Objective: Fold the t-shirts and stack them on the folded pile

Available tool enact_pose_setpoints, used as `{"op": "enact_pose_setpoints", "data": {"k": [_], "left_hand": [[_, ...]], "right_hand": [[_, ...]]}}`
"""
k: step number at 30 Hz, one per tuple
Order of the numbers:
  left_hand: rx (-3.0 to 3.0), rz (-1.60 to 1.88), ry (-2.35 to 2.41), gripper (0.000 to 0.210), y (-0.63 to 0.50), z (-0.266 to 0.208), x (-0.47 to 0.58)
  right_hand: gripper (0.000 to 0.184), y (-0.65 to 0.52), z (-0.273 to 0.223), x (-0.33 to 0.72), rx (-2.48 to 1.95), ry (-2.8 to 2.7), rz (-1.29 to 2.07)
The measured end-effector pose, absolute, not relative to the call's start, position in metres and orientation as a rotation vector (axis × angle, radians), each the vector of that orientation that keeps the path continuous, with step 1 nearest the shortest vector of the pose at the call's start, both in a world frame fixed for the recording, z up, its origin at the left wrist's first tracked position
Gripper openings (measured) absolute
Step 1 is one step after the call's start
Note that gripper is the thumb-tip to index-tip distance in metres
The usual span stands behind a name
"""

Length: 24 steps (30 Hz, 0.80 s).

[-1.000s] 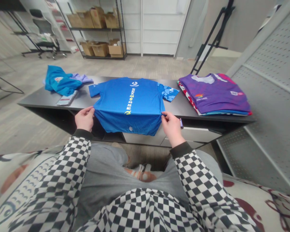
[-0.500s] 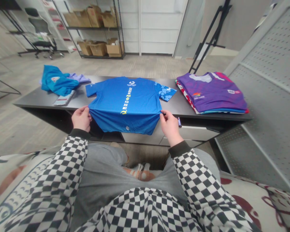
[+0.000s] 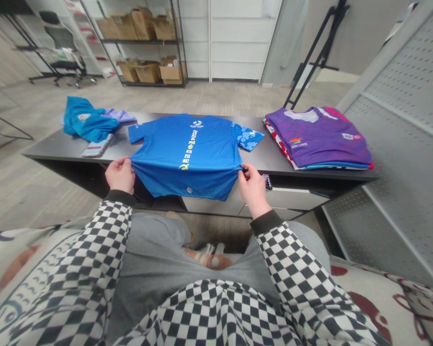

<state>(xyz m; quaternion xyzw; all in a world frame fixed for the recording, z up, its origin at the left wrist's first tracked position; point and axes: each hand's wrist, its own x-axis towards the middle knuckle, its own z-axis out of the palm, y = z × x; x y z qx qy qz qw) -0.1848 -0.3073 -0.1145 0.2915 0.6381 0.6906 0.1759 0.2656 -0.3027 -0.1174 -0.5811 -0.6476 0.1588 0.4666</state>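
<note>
My left hand (image 3: 120, 176) and right hand (image 3: 253, 186), head view: both pinched closed on opposite sides of the blue shirt (image 3: 198, 144), mid-frame, lower part hanging over the table (image 3: 52, 148) edge. Purple shirt (image 3: 323, 142) right of frame; teal garment (image 3: 88, 122) upper left.

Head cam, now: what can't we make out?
Head view:
Blue shirt underside: hidden by its upper layer.
Its collar print: too small, blurred.
Garments under the purple shirt: mostly covered by it.
Small item beside the right hand: too small to identify.
Black stand: top cut off by upper edge.
</note>
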Motion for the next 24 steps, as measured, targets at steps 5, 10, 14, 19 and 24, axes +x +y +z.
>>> {"op": "enact_pose_setpoints", "data": {"k": [5, 10, 14, 19, 24], "left_hand": [[0.707, 1.996, 1.854, 0.004, -0.3052, -0.1102, -0.1868], [0.703, 1.999, 1.822, 0.006, -0.305, -0.107, -0.1896], [0.716, 2.002, 1.77, 0.005, -0.3054, -0.1062, -0.1908], [0.738, 2.022, 1.729, 0.01, -0.3053, -0.1068, -0.1911], [0.723, 1.99, 1.786, 0.007, -0.3067, -0.1116, -0.1931]], "right_hand": [[0.045, -0.3028, -0.1179, 0.265, -1.431, -1.591, 0.385], [0.045, -0.3023, -0.1184, 0.2648, -1.443, -1.592, 0.376], [0.046, -0.302, -0.1174, 0.2645, -1.452, -1.594, 0.378], [0.045, -0.3027, -0.1154, 0.2636, -1.459, -1.598, 0.381], [0.047, -0.303, -0.1153, 0.2632, -1.43, -1.577, 0.369]]}}
